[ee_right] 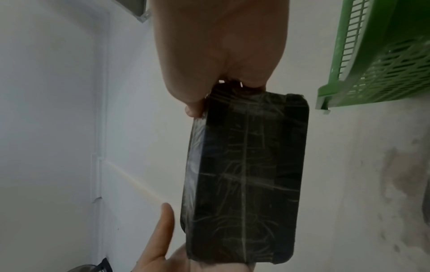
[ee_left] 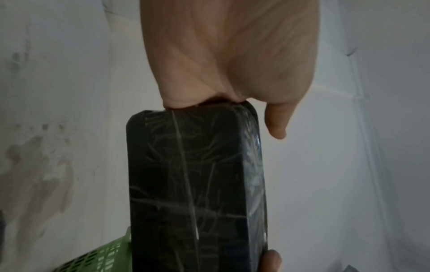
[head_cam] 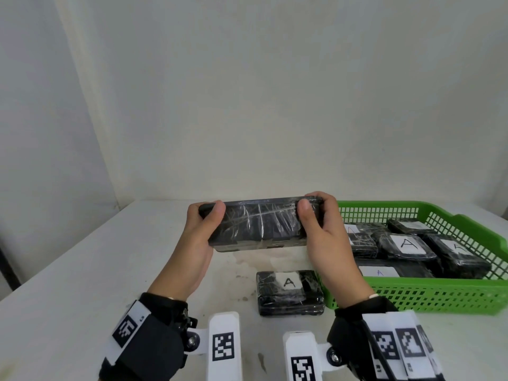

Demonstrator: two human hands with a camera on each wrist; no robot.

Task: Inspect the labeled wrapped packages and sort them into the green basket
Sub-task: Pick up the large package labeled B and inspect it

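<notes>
Head view: both hands hold one long black package [head_cam: 261,224] level in the air above the white table [head_cam: 82,270], its broad wrapped face turned toward the camera; no label shows on that face.
Left hand [head_cam: 196,240]: grasping the package's left end, thumb [head_cam: 217,213] laid over the near face, the other fingers hidden behind.
Right hand [head_cam: 324,237]: grasping the right end the same way, thumb [head_cam: 305,210] on the near face, fingers wrapped over the top edge.
Second package [head_cam: 290,292]: lies flat on the table below the held one and between the two wrists, just left of the right wrist, its white label reading "A" facing up.
Basket [head_cam: 412,294]: green, on the table just right of the right hand, its near left corner close beside the second package.
Basket contents: several black packages [head_cam: 404,244] lie inside, to the right of the right hand, white "A" labels up on most; one far label is too small to read.
Left wrist view: the palm [ee_left: 223,55] presses the package [ee_left: 197,184] end, one finger sticking out past its edge.
Right wrist view: the palm [ee_right: 218,46] clamps the package [ee_right: 246,184] end; the other hand's fingers show at the far end, and the basket [ee_right: 372,77] corner sits beside it.
</notes>
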